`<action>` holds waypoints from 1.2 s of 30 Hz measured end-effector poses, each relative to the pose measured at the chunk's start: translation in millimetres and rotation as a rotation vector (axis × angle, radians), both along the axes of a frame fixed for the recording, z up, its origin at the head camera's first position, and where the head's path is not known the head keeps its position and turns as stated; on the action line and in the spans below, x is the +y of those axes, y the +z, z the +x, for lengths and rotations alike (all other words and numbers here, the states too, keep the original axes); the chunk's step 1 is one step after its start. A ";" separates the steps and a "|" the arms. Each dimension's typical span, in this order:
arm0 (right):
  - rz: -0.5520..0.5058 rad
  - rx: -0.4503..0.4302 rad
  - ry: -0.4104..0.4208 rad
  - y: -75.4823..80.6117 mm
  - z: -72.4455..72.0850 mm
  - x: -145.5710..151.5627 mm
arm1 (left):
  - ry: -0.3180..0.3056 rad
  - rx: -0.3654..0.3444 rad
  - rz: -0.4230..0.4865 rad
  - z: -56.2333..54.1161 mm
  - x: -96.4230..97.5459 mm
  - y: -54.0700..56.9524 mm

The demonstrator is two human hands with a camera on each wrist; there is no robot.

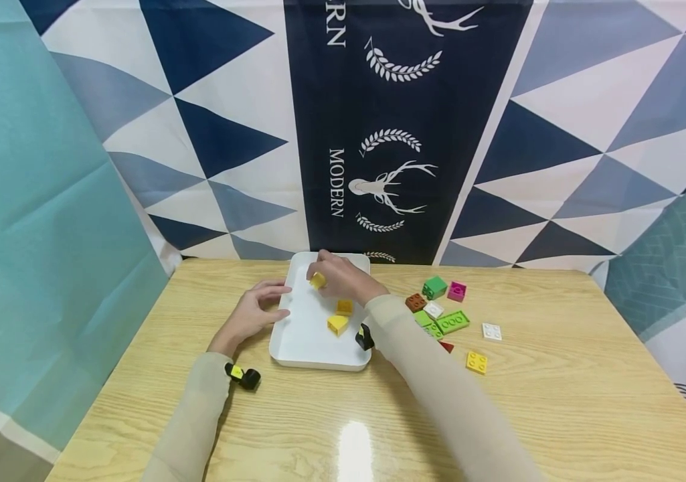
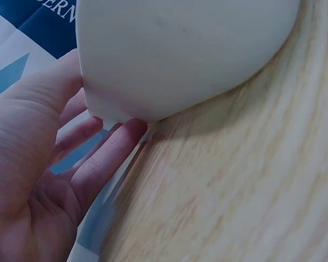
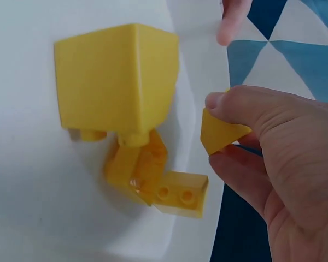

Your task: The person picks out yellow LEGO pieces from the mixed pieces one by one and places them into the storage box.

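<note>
A white tray (image 1: 320, 355) lies on the table. My left hand (image 1: 253, 310) is at its left side, thumb and fingers spread and touching the edge; the left wrist view shows the fingertips against the tray wall (image 2: 180, 49). Over the far part of the tray, my right hand (image 1: 343, 276) pinches a yellow toy brick (image 3: 223, 131) between thumb and fingers. Nearer in the tray sit a yellow brick (image 1: 345, 307) and a yellow brick with a curved side (image 1: 337, 325). The right wrist view shows a small studded yellow brick (image 3: 180, 195) beyond the larger ones.
Right of the tray, loose bricks are on the table: green (image 1: 435, 288), magenta (image 1: 456, 291), brown (image 1: 415, 302), white (image 1: 491, 331), light green (image 1: 454, 322) and yellow (image 1: 476, 362). A red piece (image 1: 447, 347) shows partly beside my right sleeve. A patterned cloth (image 1: 373, 134) hangs behind the table.
</note>
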State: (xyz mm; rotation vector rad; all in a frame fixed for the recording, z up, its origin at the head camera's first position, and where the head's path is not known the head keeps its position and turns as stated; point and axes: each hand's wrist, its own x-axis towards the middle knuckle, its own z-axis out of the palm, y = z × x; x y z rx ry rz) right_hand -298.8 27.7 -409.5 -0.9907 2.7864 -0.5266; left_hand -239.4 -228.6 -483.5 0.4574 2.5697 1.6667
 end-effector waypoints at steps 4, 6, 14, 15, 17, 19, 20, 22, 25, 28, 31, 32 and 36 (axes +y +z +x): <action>0.038 -0.046 -0.018 -3.0 -1.0 -2.2 | -0.001 0.001 0.001 -0.8 -0.2 -0.3; 0.063 -0.075 -0.032 -3.7 -1.7 -3.0 | -0.002 -0.003 0.003 -0.7 -0.2 -0.1; 0.143 -0.149 -0.025 -2.0 -1.3 -5.5 | -0.002 -0.004 -0.005 -2.1 0.0 0.1; 0.148 -0.152 -0.023 -1.8 -1.0 -5.5 | -0.004 -0.001 -0.006 -2.3 0.1 -0.1; 0.159 -0.161 -0.027 -1.4 -0.2 -5.3 | -0.006 0.005 -0.005 -2.5 0.4 -0.5; 0.166 -0.167 -0.030 -1.3 0.3 -4.9 | -0.010 0.015 -0.011 -2.3 0.5 -0.8; 0.166 -0.169 -0.031 -1.4 0.4 -4.8 | -0.008 0.012 -0.010 -2.0 0.7 -0.6; 0.164 -0.173 -0.032 -1.6 0.1 -4.9 | -0.005 0.010 -0.010 -1.4 0.6 -0.2; 0.161 -0.181 -0.029 -1.6 -0.6 -5.4 | -0.004 0.014 -0.016 -0.7 0.1 0.6; 0.174 -0.189 -0.024 -16.9 -14.0 -5.3 | -0.003 0.013 -0.011 0.2 -0.3 1.4; 0.188 -0.201 -0.029 -17.3 -14.1 -6.8 | -0.002 0.010 -0.011 0.3 -0.5 0.8; 0.192 -0.203 -0.031 -17.2 -13.8 -7.2 | -0.001 0.006 -0.009 0.6 -0.5 0.8; 0.187 -0.202 -0.032 -9.1 -5.5 -7.2 | 0.001 -0.002 -0.004 0.3 -1.0 -0.3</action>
